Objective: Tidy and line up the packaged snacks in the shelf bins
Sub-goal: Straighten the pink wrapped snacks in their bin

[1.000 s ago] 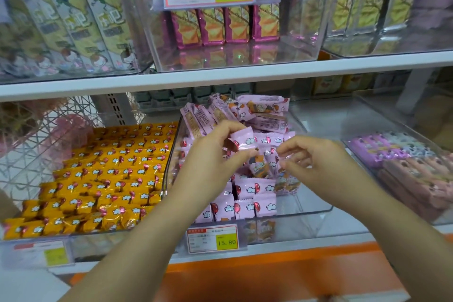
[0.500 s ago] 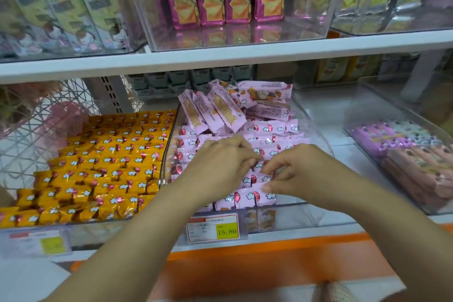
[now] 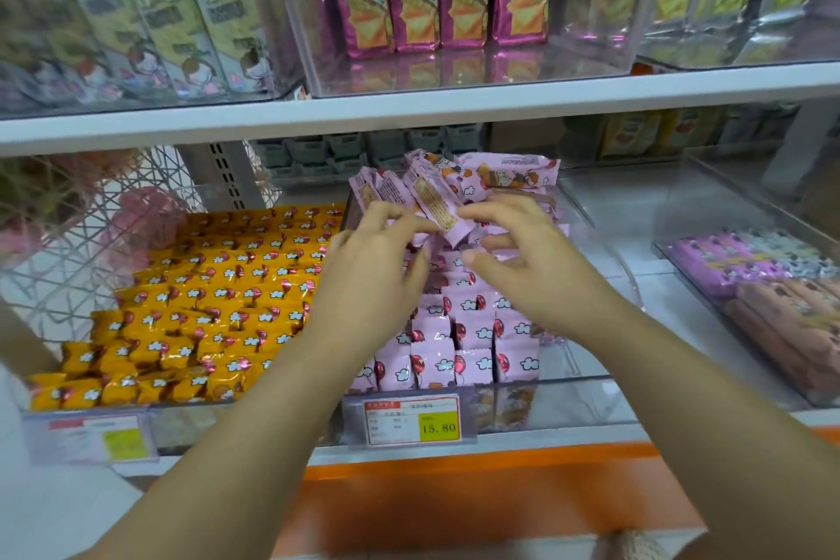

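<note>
On the lower shelf (image 3: 568,443), the clear bin (image 3: 607,255) shows front rows (image 3: 454,359) aligned and the rear heap (image 3: 504,175) unsorted. The left hand (image 3: 377,273) pinches a loose packet (image 3: 436,207); whether the right hand (image 3: 536,273) grips anything cannot be determined.

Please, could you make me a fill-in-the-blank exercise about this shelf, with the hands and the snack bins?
1. The left hand and the right hand work over the middle bin, whose packets are ___.
2. The price tag on its front reads ___.
3. Its front packets stand in tidy rows; those at the ___ lie in a loose pile.
4. The magenta packs stand on the shelf ___ this bin.

Missing words: pink; 15.80; back; above.
</note>
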### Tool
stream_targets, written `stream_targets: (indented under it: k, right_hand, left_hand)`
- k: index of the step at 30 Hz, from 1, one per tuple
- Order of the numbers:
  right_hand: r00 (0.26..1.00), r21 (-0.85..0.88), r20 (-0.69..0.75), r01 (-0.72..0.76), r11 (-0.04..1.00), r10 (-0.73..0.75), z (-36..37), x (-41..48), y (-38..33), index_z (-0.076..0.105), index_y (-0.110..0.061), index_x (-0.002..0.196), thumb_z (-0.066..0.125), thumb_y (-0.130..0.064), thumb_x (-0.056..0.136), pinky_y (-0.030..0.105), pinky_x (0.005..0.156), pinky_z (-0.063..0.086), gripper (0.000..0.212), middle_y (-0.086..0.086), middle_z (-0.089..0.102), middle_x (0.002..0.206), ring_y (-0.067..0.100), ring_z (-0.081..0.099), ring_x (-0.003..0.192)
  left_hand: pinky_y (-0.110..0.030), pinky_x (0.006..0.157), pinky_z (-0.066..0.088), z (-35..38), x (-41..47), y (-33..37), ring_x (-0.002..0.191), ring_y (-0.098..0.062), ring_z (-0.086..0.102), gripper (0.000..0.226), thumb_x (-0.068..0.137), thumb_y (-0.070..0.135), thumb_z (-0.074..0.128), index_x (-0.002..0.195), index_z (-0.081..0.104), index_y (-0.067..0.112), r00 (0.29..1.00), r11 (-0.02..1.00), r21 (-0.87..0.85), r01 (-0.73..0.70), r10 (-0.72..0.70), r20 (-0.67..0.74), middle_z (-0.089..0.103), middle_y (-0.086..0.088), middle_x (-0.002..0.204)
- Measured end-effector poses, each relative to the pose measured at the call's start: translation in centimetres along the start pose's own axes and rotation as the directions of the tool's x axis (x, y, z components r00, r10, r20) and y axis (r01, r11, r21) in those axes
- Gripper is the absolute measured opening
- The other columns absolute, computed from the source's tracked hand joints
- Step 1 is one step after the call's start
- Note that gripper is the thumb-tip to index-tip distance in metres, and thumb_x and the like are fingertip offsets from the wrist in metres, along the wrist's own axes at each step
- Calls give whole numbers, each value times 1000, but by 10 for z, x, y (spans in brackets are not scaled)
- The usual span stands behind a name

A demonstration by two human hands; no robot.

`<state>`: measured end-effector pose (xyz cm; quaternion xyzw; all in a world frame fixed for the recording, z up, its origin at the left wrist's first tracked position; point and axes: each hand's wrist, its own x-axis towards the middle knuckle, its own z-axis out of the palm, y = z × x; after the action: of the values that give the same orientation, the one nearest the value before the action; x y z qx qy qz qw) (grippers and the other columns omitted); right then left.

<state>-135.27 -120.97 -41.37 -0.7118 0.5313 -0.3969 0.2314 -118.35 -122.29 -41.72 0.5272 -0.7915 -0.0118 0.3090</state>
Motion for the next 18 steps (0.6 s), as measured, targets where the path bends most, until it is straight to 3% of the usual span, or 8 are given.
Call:
stream_targets:
  k: [3,6,10,13,16,18]
  right_hand:
    - [998,-15,54,41,999,-41,14,15,2,52,-32,130,53,-21,95,33,108,36,36,-3,24,149,16,40,130]
    - [999,-15,37,40,999,-40,19,22,7,54,-23,131,48,-20,98,34,111,32,34,1,30,148,15,34,135]
    - [977,-4,-180,116,993,-114,9,17,5,62,-20,120,56,-11,91,34,97,45,31,-6,53,119,13,56,108]
    - [940,134,-329,136,982,-85,-6,4,3,61,-29,105,65,-6,84,35,85,54,32,-4,64,108,14,65,92]
    - [934,371,-358,148,917,-6,-23,-12,2,59,-29,94,63,7,83,21,74,55,38,-13,72,88,5,68,80]
    - [934,403,-356,132,906,22,-32,-19,5,60,-29,92,66,1,83,17,65,53,31,-15,71,77,4,65,65]
  left_hand:
    - [-42,95,45,4,1,-2,103,-24,60,31,93,28,54,124,58,29,999,998,62,6,-9,48,35,-1,143]
    - [-44,88,51,8,6,-6,100,-26,64,38,93,26,54,132,52,30,992,1000,-16,18,-16,121,22,1,151]
    - [-43,89,51,8,9,-8,96,-17,65,48,93,29,53,140,41,32,982,1000,9,-12,10,189,9,6,156]
    - [-45,92,49,9,11,-5,100,-18,63,48,94,30,52,141,39,34,975,999,46,-22,11,224,3,11,158]
    - [-37,93,48,11,13,-3,113,-19,57,49,95,30,51,142,39,30,970,999,38,-26,16,242,9,10,158]
    - [-36,97,45,13,13,-1,126,-20,47,51,95,28,51,144,37,27,969,999,25,-27,21,245,15,8,157]
